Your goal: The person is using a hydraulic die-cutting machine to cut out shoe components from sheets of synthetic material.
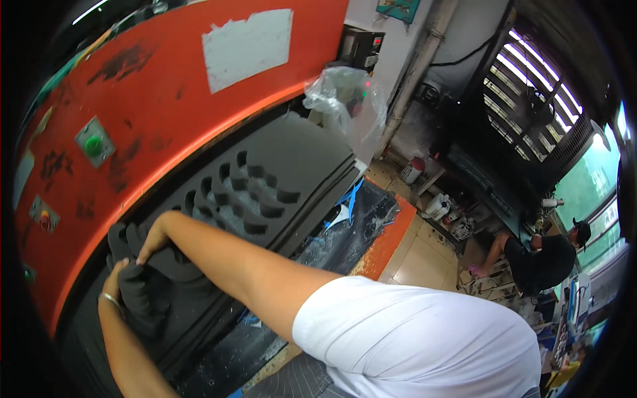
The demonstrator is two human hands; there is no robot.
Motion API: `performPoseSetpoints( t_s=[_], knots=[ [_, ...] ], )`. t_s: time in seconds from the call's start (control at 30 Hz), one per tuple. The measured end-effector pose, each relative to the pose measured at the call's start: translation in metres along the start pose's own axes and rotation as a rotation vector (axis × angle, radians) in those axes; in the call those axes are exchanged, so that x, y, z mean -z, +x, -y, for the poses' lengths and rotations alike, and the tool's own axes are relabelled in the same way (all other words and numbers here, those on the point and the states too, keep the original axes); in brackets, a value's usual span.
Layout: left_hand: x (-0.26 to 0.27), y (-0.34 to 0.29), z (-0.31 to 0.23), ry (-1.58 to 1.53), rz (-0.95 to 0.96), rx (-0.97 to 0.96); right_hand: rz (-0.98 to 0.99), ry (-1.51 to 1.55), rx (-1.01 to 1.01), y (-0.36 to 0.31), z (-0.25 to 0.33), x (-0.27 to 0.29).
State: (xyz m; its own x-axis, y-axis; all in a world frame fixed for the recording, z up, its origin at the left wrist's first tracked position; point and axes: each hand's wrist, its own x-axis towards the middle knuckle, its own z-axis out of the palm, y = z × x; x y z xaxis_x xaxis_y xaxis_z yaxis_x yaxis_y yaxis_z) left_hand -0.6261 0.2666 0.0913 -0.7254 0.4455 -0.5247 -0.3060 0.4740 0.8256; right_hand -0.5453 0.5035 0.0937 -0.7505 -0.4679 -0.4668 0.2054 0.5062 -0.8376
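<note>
A thick dark grey foam sheet (298, 142) lies along the bed of an orange-red machine, with rows of wavy cut-outs through it. At its near left end, curved foam pieces (136, 292) stand up out of the sheet. My left hand (113, 282), with a band on its wrist, has its fingers closed on the edge of these pieces. Just beside it, my right hand (156, 237) reaches across from the right, fingers bent down and closed on the same foam. Its palm side is hidden, and my right forearm covers part of the cut-outs.
The orange-red machine panel (159, 86) rises behind the foam, with a green button (94, 146) and a red knob (44, 219). A transparent plastic bag (345, 99) hangs at the far end. Blue scraps (348, 199) lie on the dark ledge. Another person (547, 262) sits at the right.
</note>
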Motion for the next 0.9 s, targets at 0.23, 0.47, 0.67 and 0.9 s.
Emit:
performPoseSetpoints(
  t_s=[0.23,0.47,0.67,0.9],
  knots=[
    [0.012,0.083,0.021,0.166,-0.22,-0.23,-0.422,-0.035,0.111,-0.037,-0.054,0.017],
    [0.012,-0.008,0.054,0.459,-0.84,-0.282,-0.791,1.059,0.957,-0.225,-0.095,0.032],
    [-0.202,-0.084,-0.022,0.839,-1.439,-0.312,-1.93,-0.163,1.38,-0.513,-0.222,0.158],
    [-0.08,-0.141,0.089,1.174,-1.078,-1.026,-1.927,-1.254,0.423,-0.528,-0.388,0.218]
  ],
)
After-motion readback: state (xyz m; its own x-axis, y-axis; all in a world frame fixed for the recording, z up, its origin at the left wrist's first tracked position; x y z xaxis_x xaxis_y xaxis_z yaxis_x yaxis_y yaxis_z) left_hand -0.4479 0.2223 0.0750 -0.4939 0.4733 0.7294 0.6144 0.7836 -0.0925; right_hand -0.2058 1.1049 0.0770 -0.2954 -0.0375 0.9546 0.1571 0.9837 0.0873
